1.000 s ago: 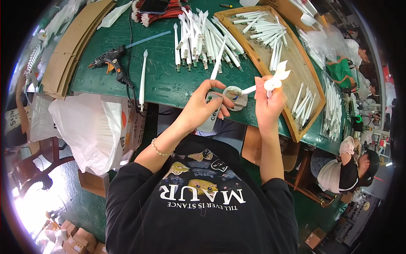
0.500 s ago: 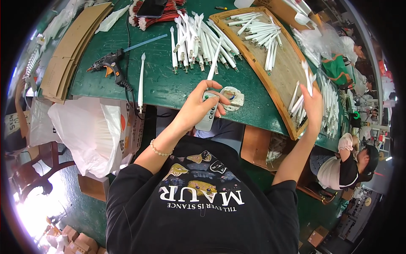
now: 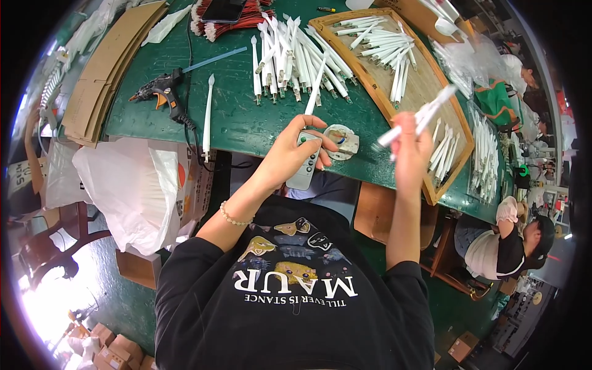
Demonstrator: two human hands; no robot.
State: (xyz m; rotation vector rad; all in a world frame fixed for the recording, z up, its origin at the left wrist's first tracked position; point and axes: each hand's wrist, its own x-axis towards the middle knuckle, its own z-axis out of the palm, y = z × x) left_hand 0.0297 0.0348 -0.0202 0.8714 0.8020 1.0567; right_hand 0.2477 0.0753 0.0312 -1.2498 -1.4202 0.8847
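My left hand (image 3: pixel 297 145) is closed round a pale grey remote control (image 3: pixel 300 177) with dark buttons and a green one. A white LED taper candle (image 3: pixel 317 85) rises from behind its fingers; whether they hold it, I cannot tell. My right hand (image 3: pixel 412 145) grips white LED candles (image 3: pixel 425 116), smeared by motion, slanting over the table edge; their number is unclear. Between the hands sits a round whitish fixture (image 3: pixel 341 142) with a hollow. Many more candles lie in a pile (image 3: pixel 287 61), and one single candle (image 3: pixel 208 117) is off to the left.
A wood-framed tray (image 3: pixel 459 166) at right holds candle groups. Bundled candles (image 3: pixel 484 160) are beyond it. A glue gun (image 3: pixel 161 89), cardboard sheets (image 3: pixel 111 74), red wires (image 3: pixel 240 29) and a phone (image 3: pixel 222 10) are on the green table. Another person (image 3: pixel 493 246) sits at right.
My right hand has moved left from above the tray's near end, bringing white candles toward the round fixture and tilting them. My left hand stays nearly still with the remote.
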